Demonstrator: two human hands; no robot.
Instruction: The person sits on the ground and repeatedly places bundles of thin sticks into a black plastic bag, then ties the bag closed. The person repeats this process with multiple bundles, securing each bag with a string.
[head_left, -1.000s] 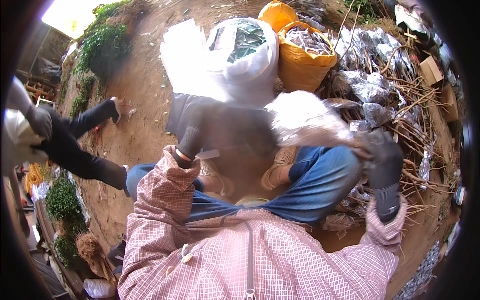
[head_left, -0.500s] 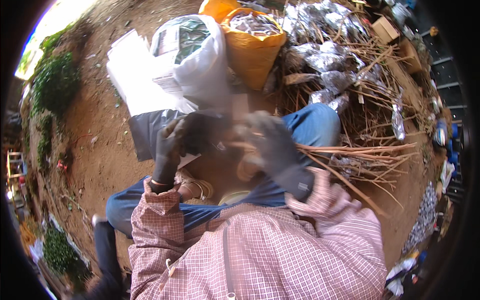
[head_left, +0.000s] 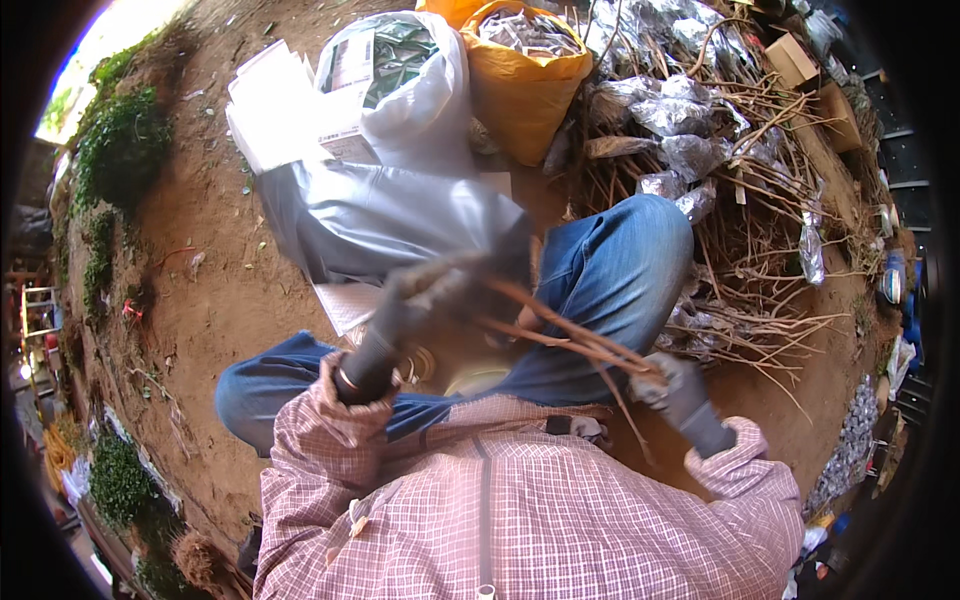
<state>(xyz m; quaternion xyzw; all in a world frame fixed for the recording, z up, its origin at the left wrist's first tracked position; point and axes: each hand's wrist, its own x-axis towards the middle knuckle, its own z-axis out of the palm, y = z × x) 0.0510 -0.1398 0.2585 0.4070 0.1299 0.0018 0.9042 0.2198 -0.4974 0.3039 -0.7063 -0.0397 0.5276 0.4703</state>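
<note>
Brown earth [head_left: 200, 330] beneath bare stems [head_left: 602, 347], ends inside right grip [head_left: 668, 384].

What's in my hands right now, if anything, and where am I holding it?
Your right hand holds the brown branches near their right-hand ends. Your left hand is blurred at the edge of the grey plastic bag; grip unclear.

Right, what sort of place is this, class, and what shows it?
Probably an outdoor plant nursery or yard: bare soil, leafy plants and a heap of silvery-wrapped branches.

upper-left green shrub [head_left: 122, 178] | lower-left leafy plant [head_left: 122, 476] | upper-right cardboard boxes [head_left: 790, 62]
</note>
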